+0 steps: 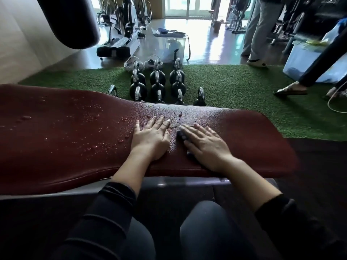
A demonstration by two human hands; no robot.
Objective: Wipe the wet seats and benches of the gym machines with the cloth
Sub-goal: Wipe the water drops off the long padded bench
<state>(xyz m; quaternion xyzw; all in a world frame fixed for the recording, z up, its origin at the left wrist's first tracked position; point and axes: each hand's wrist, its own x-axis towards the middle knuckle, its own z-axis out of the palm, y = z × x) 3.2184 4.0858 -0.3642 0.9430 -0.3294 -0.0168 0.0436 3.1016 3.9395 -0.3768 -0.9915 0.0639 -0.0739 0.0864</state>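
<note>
mostly droplet-covered red bench (pixel 65 132); green turf (pixel 234 87) beyond

1 head-worn wide-angle view, looking forward and steeply down.

The camera sits close above a red bench (pixel 56 139) that spans the middle of the frame, with the left hand (pixel 150 136) and right hand (pixel 205 145) near centre and the wearer's legs along the bottom edge. Farther off (toward the upper half) it takes in green turf (pixel 234 87), kettlebells (pixel 157 81) and bright glass doors (pixel 187 6); straight edges bow outward.
</note>
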